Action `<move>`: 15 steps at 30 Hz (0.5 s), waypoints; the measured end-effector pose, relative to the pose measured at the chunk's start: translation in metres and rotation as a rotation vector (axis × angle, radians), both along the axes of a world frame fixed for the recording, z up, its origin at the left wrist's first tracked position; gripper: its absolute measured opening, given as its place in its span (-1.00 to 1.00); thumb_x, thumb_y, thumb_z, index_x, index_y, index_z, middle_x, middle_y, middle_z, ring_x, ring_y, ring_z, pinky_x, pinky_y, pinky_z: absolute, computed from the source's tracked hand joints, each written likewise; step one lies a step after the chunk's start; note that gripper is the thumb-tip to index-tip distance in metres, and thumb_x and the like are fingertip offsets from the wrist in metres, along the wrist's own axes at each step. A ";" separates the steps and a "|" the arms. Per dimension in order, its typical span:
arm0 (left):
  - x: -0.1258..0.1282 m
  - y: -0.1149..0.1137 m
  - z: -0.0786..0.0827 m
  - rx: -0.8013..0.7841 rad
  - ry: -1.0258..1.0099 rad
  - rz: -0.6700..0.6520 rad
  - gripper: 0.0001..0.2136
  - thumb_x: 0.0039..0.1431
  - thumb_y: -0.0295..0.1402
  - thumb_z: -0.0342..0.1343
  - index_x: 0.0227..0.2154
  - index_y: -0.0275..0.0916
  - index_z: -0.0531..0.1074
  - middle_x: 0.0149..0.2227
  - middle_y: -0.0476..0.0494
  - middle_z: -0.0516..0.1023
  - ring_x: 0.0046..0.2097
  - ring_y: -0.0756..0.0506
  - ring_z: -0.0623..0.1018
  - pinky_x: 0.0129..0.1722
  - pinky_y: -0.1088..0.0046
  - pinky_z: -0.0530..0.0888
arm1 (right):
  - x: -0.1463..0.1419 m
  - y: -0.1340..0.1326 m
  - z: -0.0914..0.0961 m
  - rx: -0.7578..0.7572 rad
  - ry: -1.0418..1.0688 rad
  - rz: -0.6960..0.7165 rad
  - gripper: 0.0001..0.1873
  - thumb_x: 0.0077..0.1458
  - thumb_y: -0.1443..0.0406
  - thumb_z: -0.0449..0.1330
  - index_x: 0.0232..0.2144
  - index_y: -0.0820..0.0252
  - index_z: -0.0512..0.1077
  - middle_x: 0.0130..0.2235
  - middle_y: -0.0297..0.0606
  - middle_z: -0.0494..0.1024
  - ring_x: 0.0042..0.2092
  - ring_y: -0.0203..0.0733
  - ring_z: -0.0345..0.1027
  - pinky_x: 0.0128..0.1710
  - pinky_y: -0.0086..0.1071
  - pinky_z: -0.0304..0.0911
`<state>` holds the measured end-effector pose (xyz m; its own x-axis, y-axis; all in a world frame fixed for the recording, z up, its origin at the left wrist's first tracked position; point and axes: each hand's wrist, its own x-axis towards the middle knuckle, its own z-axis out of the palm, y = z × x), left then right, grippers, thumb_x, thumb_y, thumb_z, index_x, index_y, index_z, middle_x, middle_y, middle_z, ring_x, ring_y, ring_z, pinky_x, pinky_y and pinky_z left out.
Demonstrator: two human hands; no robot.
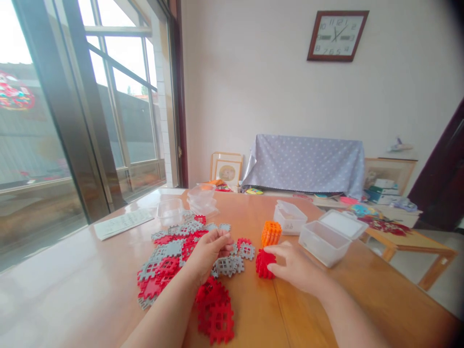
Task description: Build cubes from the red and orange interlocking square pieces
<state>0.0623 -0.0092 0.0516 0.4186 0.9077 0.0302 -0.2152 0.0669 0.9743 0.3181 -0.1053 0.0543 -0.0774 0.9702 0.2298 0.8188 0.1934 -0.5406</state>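
Note:
Over the pile of grey and red notched plastic building tiles [168,249] is my left hand [214,245]. Its fingers are curled together, and whatever they may hold is hidden. My right hand [292,265] has its thumb and fingers around the right side of a stack of red tiles [264,264] standing on the table. Just behind that stack is a block of orange tiles [271,233]. More red tiles [217,316] lie in a heap near my left forearm, with loose grey tiles [229,266] beside my left hand.
Clear plastic boxes [170,211] stand behind the pile. To the right are a clear bin [290,217] and a box with its lid open [324,244]. A printed sheet [123,224] lies at the left of the wooden table [304,324]. A low stool [416,246] stands beyond its right edge.

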 end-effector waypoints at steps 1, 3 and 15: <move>-0.001 0.000 0.000 0.008 0.005 0.015 -0.69 0.07 -0.13 0.30 -0.30 -0.26 0.43 -0.28 -0.16 0.57 -0.32 -0.01 0.53 -0.27 0.46 0.43 | -0.001 0.000 0.000 0.002 -0.001 0.002 -0.56 0.04 0.25 0.25 0.01 -0.01 0.56 -0.02 -0.20 0.57 0.03 -0.04 0.42 0.11 -0.21 0.24; -0.003 0.001 0.000 0.028 0.016 0.034 -0.68 0.06 -0.11 0.30 -0.31 -0.27 0.44 -0.28 -0.16 0.57 -0.32 -0.02 0.54 -0.26 0.45 0.43 | -0.002 0.000 -0.001 0.002 -0.009 0.003 -0.56 0.03 0.26 0.25 0.01 -0.02 0.56 -0.02 -0.20 0.57 0.02 -0.04 0.42 0.10 -0.21 0.24; -0.007 0.007 -0.001 0.030 -0.002 0.077 -0.66 0.03 -0.10 0.32 -0.31 -0.26 0.46 -0.31 -0.13 0.58 -0.33 -0.01 0.53 -0.26 0.47 0.43 | -0.001 -0.002 -0.003 0.054 -0.027 0.022 -0.59 0.06 0.27 0.25 0.00 -0.02 0.56 0.00 -0.19 0.57 0.04 0.00 0.42 0.08 -0.15 0.27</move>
<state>0.0550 -0.0023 0.0506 0.3479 0.9357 0.0584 -0.2205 0.0211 0.9752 0.3170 -0.1075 0.0517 -0.1050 0.9544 0.2794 0.8280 0.2395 -0.5070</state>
